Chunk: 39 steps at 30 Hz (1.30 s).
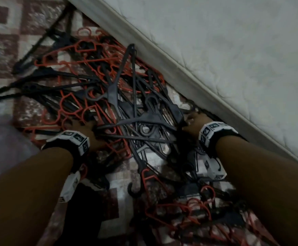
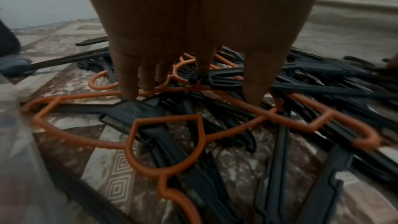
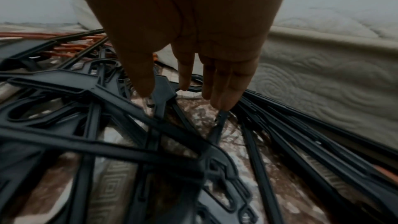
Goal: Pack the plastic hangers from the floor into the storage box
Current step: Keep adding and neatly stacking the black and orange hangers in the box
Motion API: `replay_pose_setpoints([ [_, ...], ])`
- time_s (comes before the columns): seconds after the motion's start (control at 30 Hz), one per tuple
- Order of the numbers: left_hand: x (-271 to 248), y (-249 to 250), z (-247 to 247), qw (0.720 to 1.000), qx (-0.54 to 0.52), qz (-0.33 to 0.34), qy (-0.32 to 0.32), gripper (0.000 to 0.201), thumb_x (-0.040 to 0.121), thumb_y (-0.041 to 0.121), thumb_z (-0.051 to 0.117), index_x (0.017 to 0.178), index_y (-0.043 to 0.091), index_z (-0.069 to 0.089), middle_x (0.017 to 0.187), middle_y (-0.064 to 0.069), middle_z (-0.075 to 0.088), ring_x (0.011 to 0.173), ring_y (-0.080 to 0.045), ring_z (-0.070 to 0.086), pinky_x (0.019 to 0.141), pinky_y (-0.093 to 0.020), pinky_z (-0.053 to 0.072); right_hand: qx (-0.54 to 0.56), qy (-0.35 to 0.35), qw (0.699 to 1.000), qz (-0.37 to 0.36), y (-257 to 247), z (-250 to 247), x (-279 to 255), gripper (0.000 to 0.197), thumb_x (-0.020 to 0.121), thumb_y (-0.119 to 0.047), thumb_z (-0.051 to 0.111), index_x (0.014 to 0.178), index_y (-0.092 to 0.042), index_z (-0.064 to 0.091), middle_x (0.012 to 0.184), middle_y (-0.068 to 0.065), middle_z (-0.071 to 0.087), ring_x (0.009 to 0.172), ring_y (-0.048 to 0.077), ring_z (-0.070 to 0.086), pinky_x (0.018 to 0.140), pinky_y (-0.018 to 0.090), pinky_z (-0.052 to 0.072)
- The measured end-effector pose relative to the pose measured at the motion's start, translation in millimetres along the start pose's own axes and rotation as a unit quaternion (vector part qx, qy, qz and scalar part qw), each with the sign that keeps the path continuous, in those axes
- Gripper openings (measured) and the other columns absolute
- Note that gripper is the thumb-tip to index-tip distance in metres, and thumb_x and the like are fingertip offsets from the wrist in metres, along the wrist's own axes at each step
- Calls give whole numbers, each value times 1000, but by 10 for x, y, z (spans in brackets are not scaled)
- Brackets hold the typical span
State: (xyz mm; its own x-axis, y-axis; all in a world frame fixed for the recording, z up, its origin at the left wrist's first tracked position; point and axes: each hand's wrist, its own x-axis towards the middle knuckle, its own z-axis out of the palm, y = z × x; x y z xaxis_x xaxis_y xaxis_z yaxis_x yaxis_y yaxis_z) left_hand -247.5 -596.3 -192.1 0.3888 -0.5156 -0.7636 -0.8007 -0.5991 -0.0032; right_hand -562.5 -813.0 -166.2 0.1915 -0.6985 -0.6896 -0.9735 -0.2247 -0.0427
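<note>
A tangled heap of black and orange plastic hangers lies on a patterned carpet. My left hand reaches down into the heap's left side; in the left wrist view its straight fingers touch an orange hanger and black ones. My right hand is at the heap's right side by the mattress; in the right wrist view its fingers hang straight, tips touching black hangers. Neither hand grips anything. A translucent storage box shows blurred at the left edge.
A white quilted mattress runs diagonally along the right, its edge close to my right hand. More hangers lie near my forearms at the bottom. The brown and cream carpet is bare at the upper left.
</note>
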Motion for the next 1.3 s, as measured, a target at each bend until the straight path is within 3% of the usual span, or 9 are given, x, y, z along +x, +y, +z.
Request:
replay_pose_setpoints([
  [0.07, -47, 67, 25, 1000, 8, 11, 18, 99, 70, 74, 64, 151, 36, 21, 141, -21, 40, 111, -39, 54, 95, -42, 50, 5, -17, 1000, -6, 74, 40, 28, 71, 79, -44, 75, 140, -21, 47, 139, 13, 52, 119, 33, 56, 97, 33, 47],
  [0.37, -203, 224, 180, 995, -67, 48, 55, 77, 73, 64, 68, 139, 33, 42, 127, -18, 49, 109, -36, 53, 92, -40, 50, 184, 88, 978, -34, 479, 221, -91, 49, 84, -37, 71, 130, -27, 57, 121, 6, 65, 100, 20, 62, 84, 22, 43],
  [0.5, -224, 242, 134, 987, -141, 43, 59, 88, 78, 58, 70, 147, 20, 31, 120, -14, 62, 90, -30, 62, 70, -30, 49, 71, 78, 994, 16, 825, 292, -149, 63, 81, -48, 70, 136, -25, 50, 132, 13, 56, 113, 32, 59, 95, 34, 47],
  [0.73, -374, 563, 176, 987, -58, 142, -39, 42, 90, 57, 54, 118, 25, 60, 107, -5, 67, 86, -21, 59, 72, -24, 41, 84, 62, 995, 1, 448, 493, -158, 62, 81, -56, 66, 134, -27, 53, 134, 15, 49, 116, 35, 56, 103, 39, 45],
  [0.83, -394, 559, 210, 990, -57, 129, -12, 39, 93, 54, 51, 119, 27, 59, 111, -4, 66, 94, -23, 62, 79, -29, 49, 91, 77, 993, -24, 222, 439, -162, 52, 83, -53, 64, 126, -25, 57, 126, 13, 59, 111, 33, 60, 97, 42, 50],
  [0.93, -423, 466, 204, 989, -114, 68, 66, 40, 94, 45, 54, 121, 17, 55, 103, -7, 69, 91, -27, 64, 75, -31, 50, 77, 171, 982, -32, 90, 334, -177, 46, 85, -47, 61, 124, -24, 59, 128, 15, 53, 115, 38, 54, 98, 45, 48],
  [1.03, -456, 318, 204, 986, -141, 17, 91, 38, 94, 43, 56, 113, 11, 53, 93, -8, 66, 78, -27, 57, 66, -29, 44, 73, 253, 962, 66, 192, 201, -187, 48, 86, -44, 58, 126, -17, 56, 131, 20, 46, 118, 42, 47, 96, 50, 46],
  [1.17, -500, 236, 313, 993, -104, 51, 38, 24, 91, 38, 60, 106, 19, 55, 102, -6, 65, 96, -29, 63, 73, -24, 41, 96, 155, 959, 217, 571, 91, -177, 70, 85, -51, 61, 137, -8, 42, 138, 25, 42, 126, 44, 43, 102, 53, 41],
  [1.3, -524, 334, 465, 990, -93, 100, 45, 23, 91, 39, 60, 102, 20, 53, 102, -7, 67, 94, -28, 64, 71, -25, 42, -23, 63, 996, 54, 715, 119, -234, 58, 96, -32, 50, 150, -34, 31, 149, 9, 44, 125, 37, 52, 99, 42, 47],
])
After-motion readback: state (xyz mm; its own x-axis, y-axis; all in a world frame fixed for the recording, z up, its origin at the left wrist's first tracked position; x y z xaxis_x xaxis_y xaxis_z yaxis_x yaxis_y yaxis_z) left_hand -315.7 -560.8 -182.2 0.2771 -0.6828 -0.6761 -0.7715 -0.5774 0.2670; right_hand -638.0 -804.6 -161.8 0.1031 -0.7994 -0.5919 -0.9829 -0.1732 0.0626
